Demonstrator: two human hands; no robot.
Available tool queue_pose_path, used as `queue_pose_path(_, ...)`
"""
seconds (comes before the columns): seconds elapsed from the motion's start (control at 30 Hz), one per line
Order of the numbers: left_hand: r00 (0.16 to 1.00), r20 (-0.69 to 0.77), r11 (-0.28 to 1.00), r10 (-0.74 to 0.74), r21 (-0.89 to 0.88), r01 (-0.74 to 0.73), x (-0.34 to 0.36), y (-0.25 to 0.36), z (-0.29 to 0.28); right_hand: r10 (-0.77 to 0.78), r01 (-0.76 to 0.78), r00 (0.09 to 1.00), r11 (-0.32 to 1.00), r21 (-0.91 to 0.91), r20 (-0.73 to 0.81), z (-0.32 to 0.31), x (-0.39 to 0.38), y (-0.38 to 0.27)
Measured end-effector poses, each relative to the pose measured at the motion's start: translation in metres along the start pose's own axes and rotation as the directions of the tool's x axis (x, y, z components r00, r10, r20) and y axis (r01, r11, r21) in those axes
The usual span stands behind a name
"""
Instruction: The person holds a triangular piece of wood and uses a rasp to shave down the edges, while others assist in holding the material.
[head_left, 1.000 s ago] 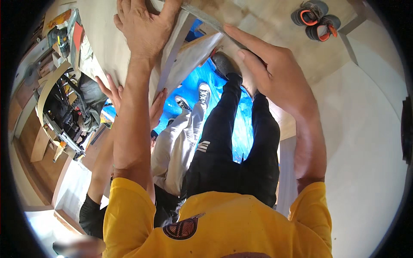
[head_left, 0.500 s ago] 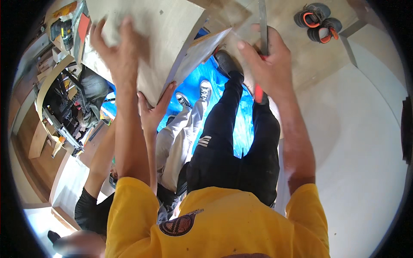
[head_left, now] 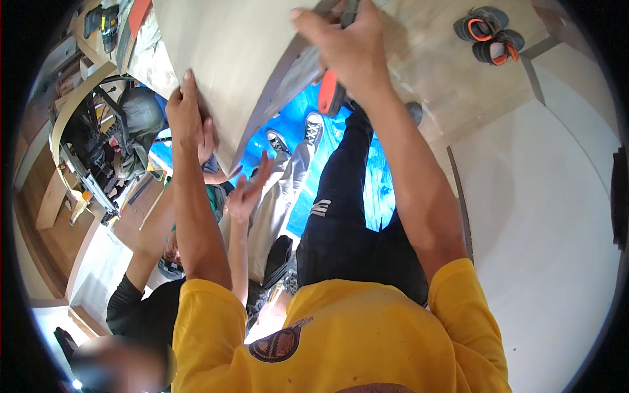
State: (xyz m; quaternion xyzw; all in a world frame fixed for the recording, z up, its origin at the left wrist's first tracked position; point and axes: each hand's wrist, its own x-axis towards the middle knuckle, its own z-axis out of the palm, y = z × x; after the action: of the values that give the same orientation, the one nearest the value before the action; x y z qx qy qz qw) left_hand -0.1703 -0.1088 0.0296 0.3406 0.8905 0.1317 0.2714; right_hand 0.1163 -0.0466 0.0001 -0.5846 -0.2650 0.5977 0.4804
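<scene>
A large pale wood-grain panel point(head_left: 223, 59) fills the upper middle, tilted, its thick edge facing right. My left hand point(head_left: 187, 118) is closed on the panel's left edge, fingers partly hidden. My right hand point(head_left: 354, 56) is closed around a tool with a red-and-black handle point(head_left: 329, 93). Its thumb reaches over the panel's right edge. The tool's far end is mostly hidden by my hand and the upper rim. Below the panel's near corner, a co-worker's hand point(head_left: 246, 196) is spread, apart from the panel.
Blue sheeting point(head_left: 295, 131) covers the floor under the panel. A co-worker sits or crouches at lower left. Cluttered tools and a black bag point(head_left: 141, 111) lie left, with a drill point(head_left: 108, 29) beyond. Dark shoes with orange trim point(head_left: 491, 36) stand at upper right beside a white wall point(head_left: 537, 196).
My left hand has gone from over the panel to its left edge. My right hand has moved left and up with the tool to the panel's right edge. The co-worker's hand has left the corner.
</scene>
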Motion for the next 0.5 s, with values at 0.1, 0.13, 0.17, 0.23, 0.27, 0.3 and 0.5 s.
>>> queue_pose_path(0.1,0.993,0.063,0.979,-0.095,-0.177,0.105,-0.017,-0.019,-0.001,-0.188,0.166,0.978,0.964,-0.207,-0.095,0.017,-0.026,-0.011)
queue_pose_path(0.13,0.995,0.061,0.992,-0.075,-0.102,0.08,-0.02,-0.024,-0.001,-0.142,0.134,0.99,0.974,-0.182,-0.027,0.002,-0.021,0.013)
queue_pose_path(0.17,0.997,0.054,0.998,-0.046,-0.032,0.048,-0.022,-0.027,-0.001,-0.106,0.112,0.993,0.982,-0.156,0.045,-0.012,-0.016,0.024)
queue_pose_path(0.23,0.996,-0.07,0.99,0.056,-0.122,-0.064,-0.013,-0.046,-0.003,-0.026,0.027,0.989,1.0,-0.002,0.148,-0.017,-0.008,0.016)
queue_pose_path(0.27,0.995,-0.079,0.997,0.063,-0.047,-0.067,-0.014,-0.044,-0.001,0.013,-0.013,0.981,1.0,0.0,0.194,-0.024,-0.006,0.019)
queue_pose_path(0.3,0.994,-0.089,0.997,0.071,0.028,-0.068,-0.014,-0.042,0.0,0.053,-0.055,0.97,0.999,0.0,0.239,-0.027,-0.003,0.022)
queue_pose_path(0.5,0.961,-0.187,0.979,0.204,0.046,-0.199,-0.015,-0.042,0.014,0.244,-0.244,0.956,0.97,-0.019,0.161,-0.021,0.008,0.01)
